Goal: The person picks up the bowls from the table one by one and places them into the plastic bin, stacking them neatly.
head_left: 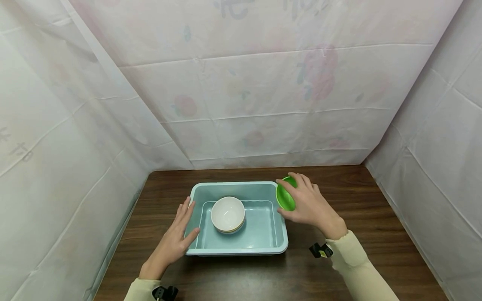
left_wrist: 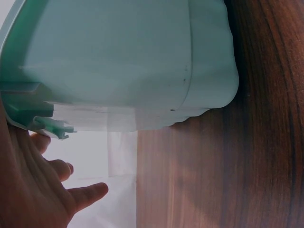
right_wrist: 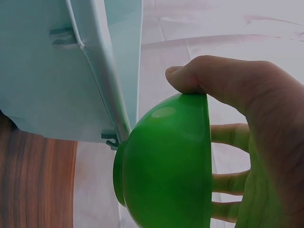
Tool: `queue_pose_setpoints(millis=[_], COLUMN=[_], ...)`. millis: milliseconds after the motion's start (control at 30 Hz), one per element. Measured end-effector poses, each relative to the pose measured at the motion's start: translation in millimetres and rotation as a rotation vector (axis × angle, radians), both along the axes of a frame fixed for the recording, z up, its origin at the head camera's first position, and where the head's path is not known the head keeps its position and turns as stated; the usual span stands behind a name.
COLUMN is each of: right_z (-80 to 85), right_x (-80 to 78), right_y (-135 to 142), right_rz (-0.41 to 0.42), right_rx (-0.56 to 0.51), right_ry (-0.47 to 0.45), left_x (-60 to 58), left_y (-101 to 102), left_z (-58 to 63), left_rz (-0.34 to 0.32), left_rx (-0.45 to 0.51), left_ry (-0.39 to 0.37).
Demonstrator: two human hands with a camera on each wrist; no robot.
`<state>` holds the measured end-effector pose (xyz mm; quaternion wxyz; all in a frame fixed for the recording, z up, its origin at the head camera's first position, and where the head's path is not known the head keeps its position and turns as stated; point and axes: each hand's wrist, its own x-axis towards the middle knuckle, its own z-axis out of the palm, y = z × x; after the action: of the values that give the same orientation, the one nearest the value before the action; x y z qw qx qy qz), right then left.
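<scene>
A light blue-green plastic basin (head_left: 237, 251) stands on the wooden table. Inside it, left of centre, sits a white bowl (head_left: 227, 214); a yellowish edge shows just below its rim, and I cannot tell whether that is a second bowl under it. My left hand (head_left: 172, 242) rests along the basin's left rim with its fingers extended. At the far right corner of the basin, my right hand (head_left: 306, 202) holds a green bowl (right_wrist: 166, 161) by its rim. The bowl is tilted on its side, its base towards the basin's rim in the right wrist view.
Brown wooden table (head_left: 339, 267) surrounds the basin on every side. A pale printed sheet (head_left: 263, 96) hangs behind the table, with more white sheeting at left and right. Small black cameras (head_left: 321, 250) are worn at both wrists.
</scene>
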<state>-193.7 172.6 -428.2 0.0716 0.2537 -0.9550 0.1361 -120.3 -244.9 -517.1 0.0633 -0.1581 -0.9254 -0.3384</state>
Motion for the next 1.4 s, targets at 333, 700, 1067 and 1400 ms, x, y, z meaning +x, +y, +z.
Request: queue_pose_setpoints(millis=[333, 700, 1067, 1400], right_z=[0.0, 0.9, 3.3, 4.3], right_x=[0.0, -0.6, -0.3, 0.0], right_y=[-3.6, -5.5, -7.8, -9.8], right_rz=[0.006, 0.008, 0.008, 0.013], right_rx=[-0.003, -0.018, -0.010, -0.011], right_ry=[0.009, -0.003, -0.006, 0.000], left_x=[0.6, 0.6, 1.2, 1.1], left_y=[0.2, -0.1, 0.5, -0.6], left_z=[1.5, 0.9, 1.2, 1.0], left_rz=[0.003, 0.006, 0.010, 0.017], left_rx=[0.001, 0.006, 0.003, -0.005], left_ry=[-0.004, -0.007, -0.004, -0.015])
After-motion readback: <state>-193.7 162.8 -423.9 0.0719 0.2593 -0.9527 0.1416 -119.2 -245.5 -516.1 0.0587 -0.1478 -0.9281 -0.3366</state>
